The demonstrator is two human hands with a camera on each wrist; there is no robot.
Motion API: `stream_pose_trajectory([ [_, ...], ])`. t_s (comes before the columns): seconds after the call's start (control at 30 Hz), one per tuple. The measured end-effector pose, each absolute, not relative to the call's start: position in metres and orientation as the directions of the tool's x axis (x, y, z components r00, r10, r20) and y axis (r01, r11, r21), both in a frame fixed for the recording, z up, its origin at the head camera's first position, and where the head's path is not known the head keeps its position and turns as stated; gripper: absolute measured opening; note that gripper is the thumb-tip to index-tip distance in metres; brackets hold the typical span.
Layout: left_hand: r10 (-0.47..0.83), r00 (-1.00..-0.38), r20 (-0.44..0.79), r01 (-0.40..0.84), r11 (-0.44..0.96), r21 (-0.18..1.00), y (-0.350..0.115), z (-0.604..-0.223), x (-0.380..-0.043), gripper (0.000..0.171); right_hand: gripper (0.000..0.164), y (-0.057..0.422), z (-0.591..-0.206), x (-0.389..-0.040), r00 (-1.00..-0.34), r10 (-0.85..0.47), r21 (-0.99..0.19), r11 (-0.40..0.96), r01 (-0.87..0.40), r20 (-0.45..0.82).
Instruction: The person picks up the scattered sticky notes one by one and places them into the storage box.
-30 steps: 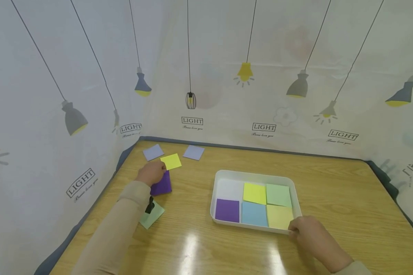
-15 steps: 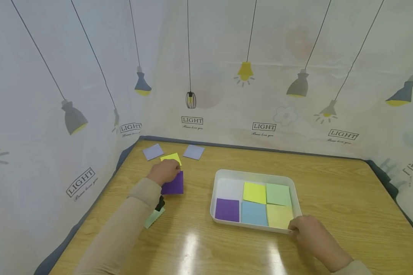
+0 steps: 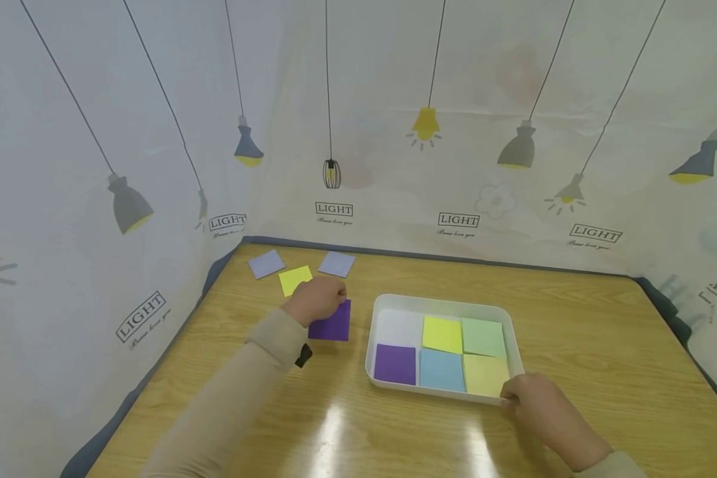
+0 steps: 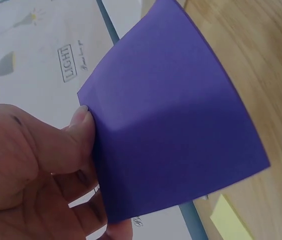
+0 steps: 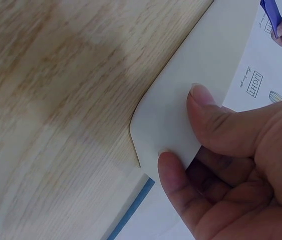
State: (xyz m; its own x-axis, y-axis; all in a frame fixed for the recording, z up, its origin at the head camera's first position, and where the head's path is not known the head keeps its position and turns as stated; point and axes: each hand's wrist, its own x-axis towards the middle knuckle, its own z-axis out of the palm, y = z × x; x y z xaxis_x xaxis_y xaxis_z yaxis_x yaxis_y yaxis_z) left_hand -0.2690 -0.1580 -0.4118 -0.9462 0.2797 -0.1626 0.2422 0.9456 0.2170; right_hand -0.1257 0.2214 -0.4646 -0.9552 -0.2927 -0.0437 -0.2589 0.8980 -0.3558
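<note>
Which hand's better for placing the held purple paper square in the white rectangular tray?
Probably the left hand: it pinches the purple paper square beside the white rectangular tray, while the right hand grips the tray's near right corner.

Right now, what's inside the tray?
The tray holds a purple square, blue square, pale yellow square, bright yellow square and green square. I can't see what's beneath them.
</note>
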Motion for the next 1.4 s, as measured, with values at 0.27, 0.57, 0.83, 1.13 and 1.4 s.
stream_pose_trajectory([
  [0.27,0.316,-0.936,-0.155,0.279,0.935,0.221,-0.139,-0.405,-0.262,0.019,0.016,0.223,-0.467,-0.125,-0.95,-0.313,-0.339,0.895,-0.288,-0.019],
  [0.57,0.331,-0.927,-0.176,0.286,0.929,0.235,-0.118,-0.399,-0.261,0.019,0.015,0.223,-0.466,-0.124,-0.948,-0.317,-0.332,0.895,-0.298,-0.002],
  [0.83,0.394,-0.895,-0.207,0.337,0.904,0.263,-0.099,-0.399,-0.265,0.024,0.013,0.222,-0.465,-0.125,-0.954,-0.297,-0.347,0.899,-0.265,-0.039],
  [1.13,0.463,-0.845,-0.267,0.386,0.874,0.294,-0.077,-0.405,-0.265,0.039,0.014,0.221,-0.462,-0.126,-0.953,-0.298,-0.351,0.899,-0.263,-0.049],
  [1.4,0.494,-0.824,-0.279,0.413,0.859,0.301,-0.062,-0.413,-0.265,0.041,0.014,0.222,-0.463,-0.126,-0.954,-0.294,-0.359,0.897,-0.257,-0.054],
])
